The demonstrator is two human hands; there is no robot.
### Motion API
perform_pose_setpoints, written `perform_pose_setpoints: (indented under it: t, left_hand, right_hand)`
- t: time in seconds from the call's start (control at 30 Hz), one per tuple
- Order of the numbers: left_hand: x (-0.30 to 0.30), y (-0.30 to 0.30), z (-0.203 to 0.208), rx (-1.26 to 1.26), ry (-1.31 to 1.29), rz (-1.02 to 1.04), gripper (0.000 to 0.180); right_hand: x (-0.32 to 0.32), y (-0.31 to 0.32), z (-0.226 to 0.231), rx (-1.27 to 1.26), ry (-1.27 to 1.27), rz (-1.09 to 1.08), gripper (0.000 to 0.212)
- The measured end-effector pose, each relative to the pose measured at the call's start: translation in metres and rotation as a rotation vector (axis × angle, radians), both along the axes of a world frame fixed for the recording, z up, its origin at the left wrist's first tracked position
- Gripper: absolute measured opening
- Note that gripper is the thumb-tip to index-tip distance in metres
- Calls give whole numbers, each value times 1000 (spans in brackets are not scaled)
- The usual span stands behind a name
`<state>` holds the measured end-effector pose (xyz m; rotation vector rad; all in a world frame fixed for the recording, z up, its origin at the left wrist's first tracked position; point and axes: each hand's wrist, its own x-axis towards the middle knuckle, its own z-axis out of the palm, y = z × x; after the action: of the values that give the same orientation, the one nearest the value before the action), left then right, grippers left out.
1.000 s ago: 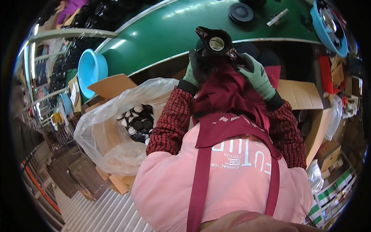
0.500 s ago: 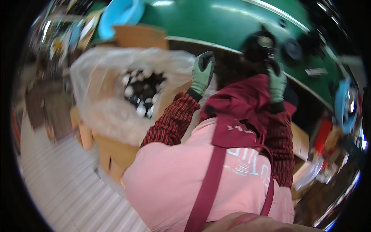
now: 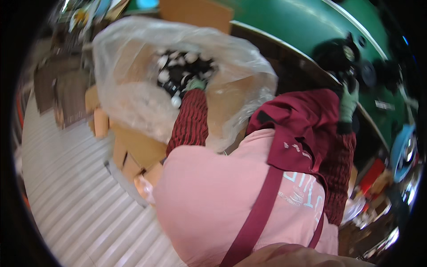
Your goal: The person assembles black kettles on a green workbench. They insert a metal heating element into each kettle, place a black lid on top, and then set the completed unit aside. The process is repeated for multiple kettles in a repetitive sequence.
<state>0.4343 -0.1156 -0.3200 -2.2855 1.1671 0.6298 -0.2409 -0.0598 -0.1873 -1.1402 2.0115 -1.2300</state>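
My left hand (image 3: 195,83), in a green glove, is down inside a cardboard box lined with a clear plastic bag (image 3: 129,95). It touches a heap of small black and white parts (image 3: 184,66), which hides its fingertips. On the right, my gloved right hand (image 3: 348,103) is at the edge of the green table, with its dark-coated fingers curled beside a black machine part (image 3: 336,54). Blur and dark colours hide what those fingers hold, if anything. A maroon apron (image 3: 298,120) spreads between my arms.
The green tabletop (image 3: 284,22) runs along the far side, with a black round piece (image 3: 367,73) on it. A blue basin (image 3: 402,149) stands at the far right. Cardboard pieces (image 3: 138,144) lie left of me above a ridged light floor (image 3: 84,191).
My left hand has gone from above the box's right edge down into the parts. My right hand stays by the black machine. The view has swung left.
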Motion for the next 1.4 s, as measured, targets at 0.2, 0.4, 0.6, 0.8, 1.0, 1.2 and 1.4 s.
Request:
perform_pose_setpoints:
  t: [0.2, 0.4, 0.6, 0.8, 1.0, 1.2, 1.4]
  left_hand:
    - [-39, -47, 10, -44, -229, -15, 99]
    - [-68, -75, 37, -198, -406, -33, 99]
    - [-73, -67, 38, -101, -309, -77, 99]
    - [-81, -72, 39, -48, -263, -92, 99]
    - [-90, -75, 50, -60, -291, -94, 98]
    - [-107, -80, 121, 230, -100, -450, 98]
    - [-271, -99, 279, 373, 1073, -408, 49]
  right_hand:
    - [21, -16, 15, -71, 179, 13, 40]
    - [21, -11, 9, 5, 263, -60, 51]
    - [32, -10, 24, 0, 341, -73, 47]
    - [31, -9, 25, -18, 365, -82, 45]
    - [29, -6, 29, 58, 317, -62, 45]
    - [27, -4, 31, 47, 354, -45, 45]
    - [28, -5, 24, 49, 333, -47, 47]
